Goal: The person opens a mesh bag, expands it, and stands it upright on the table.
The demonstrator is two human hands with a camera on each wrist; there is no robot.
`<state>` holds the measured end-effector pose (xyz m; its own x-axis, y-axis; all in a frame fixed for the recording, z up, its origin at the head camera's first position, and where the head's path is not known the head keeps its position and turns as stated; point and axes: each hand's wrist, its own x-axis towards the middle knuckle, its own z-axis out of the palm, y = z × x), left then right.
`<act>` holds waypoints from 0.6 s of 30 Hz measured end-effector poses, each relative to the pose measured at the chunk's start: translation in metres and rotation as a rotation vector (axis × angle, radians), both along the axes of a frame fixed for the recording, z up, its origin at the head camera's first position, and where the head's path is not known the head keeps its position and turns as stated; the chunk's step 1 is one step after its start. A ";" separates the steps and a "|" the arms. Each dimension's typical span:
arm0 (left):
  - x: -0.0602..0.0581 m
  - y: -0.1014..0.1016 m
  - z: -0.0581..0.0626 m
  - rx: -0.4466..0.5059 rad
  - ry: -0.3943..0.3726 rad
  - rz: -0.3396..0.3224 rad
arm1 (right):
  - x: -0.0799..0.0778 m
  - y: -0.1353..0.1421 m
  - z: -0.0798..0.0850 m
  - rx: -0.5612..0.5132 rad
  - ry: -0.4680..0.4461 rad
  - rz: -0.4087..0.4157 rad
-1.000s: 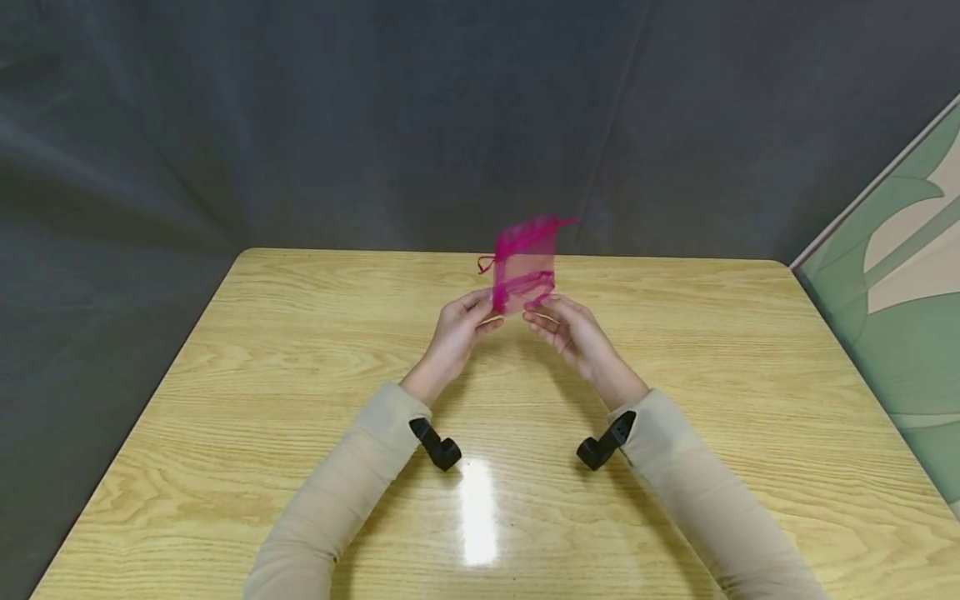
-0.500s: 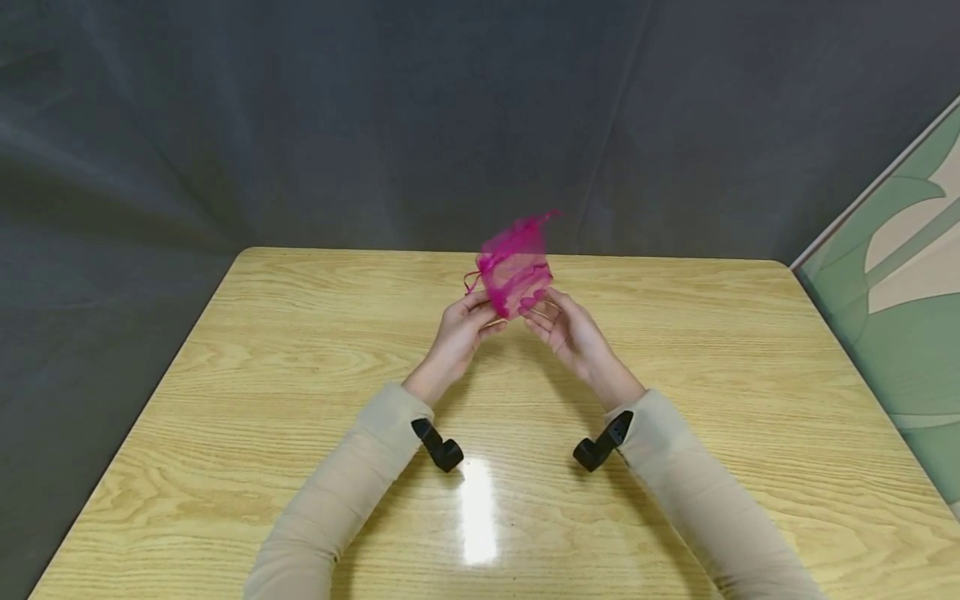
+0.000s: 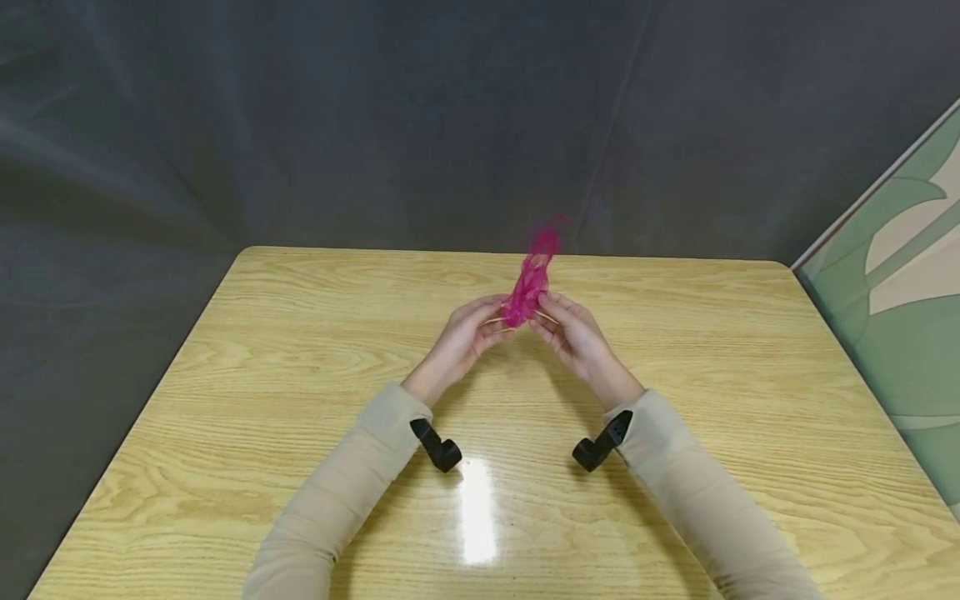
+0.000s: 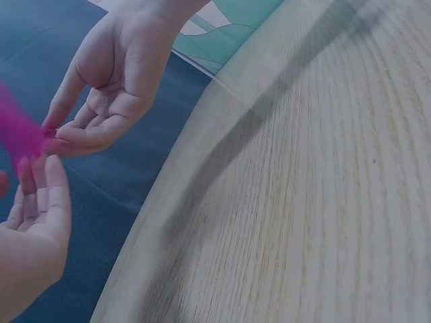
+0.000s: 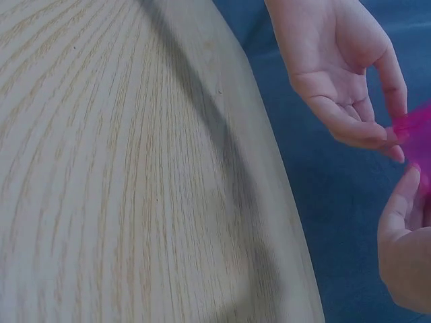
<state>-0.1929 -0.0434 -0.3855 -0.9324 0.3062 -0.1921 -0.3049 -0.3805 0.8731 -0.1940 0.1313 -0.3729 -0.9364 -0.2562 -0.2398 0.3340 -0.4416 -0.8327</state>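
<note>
A sheer magenta drawstring pouch [image 3: 532, 279] stands bunched into a narrow, upright bundle above the table's far half, its top blurred. My left hand [image 3: 472, 331] pinches its lower left side between thumb and fingers. From the other side my right hand [image 3: 572, 335] pinches the lower right part, fingertips close to those of the left. In the left wrist view the pouch [image 4: 19, 134] shows at the left edge, between both hands. The right wrist view catches only a strip of the pouch [image 5: 419, 138] at its right edge.
A light wood-grain table [image 3: 315, 350] lies below the hands, with a bright glare patch near its front. A dark curtain [image 3: 420, 125] hangs behind and to the left. At the right stands a green and beige patterned panel [image 3: 900, 267].
The pouch was spread out flat a second ago. It has been gathered into a narrow bundle, and my two hands have come slightly closer together.
</note>
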 end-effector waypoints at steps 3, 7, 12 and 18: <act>0.000 0.000 0.000 -0.018 -0.016 -0.056 | 0.001 0.002 0.000 0.014 -0.003 0.021; -0.002 0.003 -0.002 -0.086 -0.030 -0.085 | 0.001 0.004 -0.001 0.047 -0.009 0.051; -0.004 0.005 -0.005 -0.128 -0.047 -0.073 | 0.000 0.006 -0.002 0.078 -0.004 0.090; -0.005 0.003 -0.005 -0.074 -0.086 -0.040 | -0.001 0.009 -0.001 0.053 -0.048 0.118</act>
<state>-0.1982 -0.0405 -0.3906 -0.8986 0.3250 -0.2946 -0.3939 -0.3023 0.8680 -0.1948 0.1399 -0.3738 -0.8876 -0.3500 -0.2994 0.4208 -0.3523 -0.8360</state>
